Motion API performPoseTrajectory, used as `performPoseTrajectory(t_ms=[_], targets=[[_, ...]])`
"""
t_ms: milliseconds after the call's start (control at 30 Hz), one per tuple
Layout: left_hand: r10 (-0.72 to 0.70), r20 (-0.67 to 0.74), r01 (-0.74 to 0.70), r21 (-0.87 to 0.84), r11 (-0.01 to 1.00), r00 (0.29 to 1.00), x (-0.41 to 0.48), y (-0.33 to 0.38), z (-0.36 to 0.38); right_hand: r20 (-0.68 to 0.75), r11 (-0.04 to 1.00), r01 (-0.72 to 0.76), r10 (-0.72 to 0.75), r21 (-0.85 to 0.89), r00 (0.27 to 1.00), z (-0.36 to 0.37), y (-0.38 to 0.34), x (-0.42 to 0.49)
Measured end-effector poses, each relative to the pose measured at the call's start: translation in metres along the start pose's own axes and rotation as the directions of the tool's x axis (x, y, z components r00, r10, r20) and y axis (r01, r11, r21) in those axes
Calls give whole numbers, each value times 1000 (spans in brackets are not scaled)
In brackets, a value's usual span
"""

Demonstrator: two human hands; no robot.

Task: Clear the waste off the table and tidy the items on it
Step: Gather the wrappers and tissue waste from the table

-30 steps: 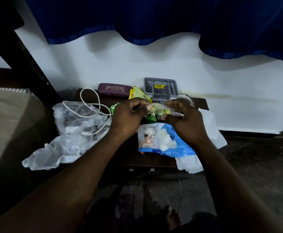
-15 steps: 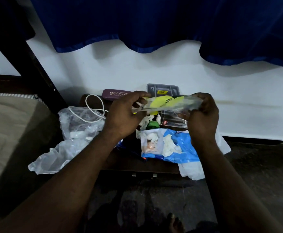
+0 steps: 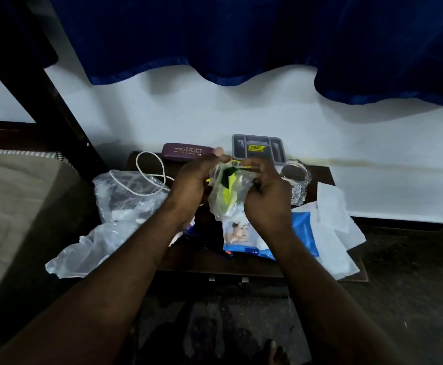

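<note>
Since half a second ago the two hands have been drawing together, and the clear packet (image 3: 228,193), then stretched flat between them, is now hanging bunched and upright.

In the head view, the left hand (image 3: 191,180) is pinching the packet's top left corner with curled fingers, thumb raised. The right hand (image 3: 265,196) is gripping the packet's right side, fingers folded round it. Inside the packet something yellow and green is showing, possibly a smaller wrapper. The packet is hovering above the middle of the surface (image 3: 318,172), over a blue packet (image 3: 304,233) lying near the front edge.

Along the back edge, against the wall, a maroon spectacle case (image 3: 186,152) and a grey tray (image 3: 258,148) are sitting, with a clear glass (image 3: 295,177) just right of the right hand. A large plastic bag (image 3: 120,206) carrying a white cable (image 3: 149,177) is spilling over the left edge towards the bed (image 3: 12,206), which is standing close by. A white sheet (image 3: 333,225) is overhanging the front right corner. Dark floor (image 3: 399,285) is lying open to the right and front.
</note>
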State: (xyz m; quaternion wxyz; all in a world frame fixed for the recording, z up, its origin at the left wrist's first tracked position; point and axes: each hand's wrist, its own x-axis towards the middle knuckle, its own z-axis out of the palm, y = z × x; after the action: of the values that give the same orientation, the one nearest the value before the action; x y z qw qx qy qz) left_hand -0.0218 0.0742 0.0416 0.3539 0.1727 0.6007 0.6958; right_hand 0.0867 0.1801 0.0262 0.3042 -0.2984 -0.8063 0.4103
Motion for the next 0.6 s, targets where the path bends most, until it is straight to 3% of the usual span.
performPoseTrajectory(t_ms=[100,200,267,367,433,533,600], targets=[[85,46,-95,314,945,995,2,-5,-10,-14,986,-136,138,101,990,6,-5,4],[183,20,-158,599,785,983,2,-9,-20,156,921,-282,247,268,956,12,-8,6],[174,-18,-124,634,764,985,0,-8,-27,282,836,-380,283,397,917,14,-12,6],[176,-89,-89,595,799,980,1,-6,-34,344,785,-381,227,489,911,16,-17,7],[241,-144,-100,629,771,960,5,-5,-40,333,817,-356,216,453,918,15,-16,11],[360,-210,-70,774,629,909,10,-6,-55,224,863,-343,276,372,935,11,-6,23],[440,-193,-47,876,479,877,9,-6,-62,62,962,-234,227,140,972,7,5,32]])
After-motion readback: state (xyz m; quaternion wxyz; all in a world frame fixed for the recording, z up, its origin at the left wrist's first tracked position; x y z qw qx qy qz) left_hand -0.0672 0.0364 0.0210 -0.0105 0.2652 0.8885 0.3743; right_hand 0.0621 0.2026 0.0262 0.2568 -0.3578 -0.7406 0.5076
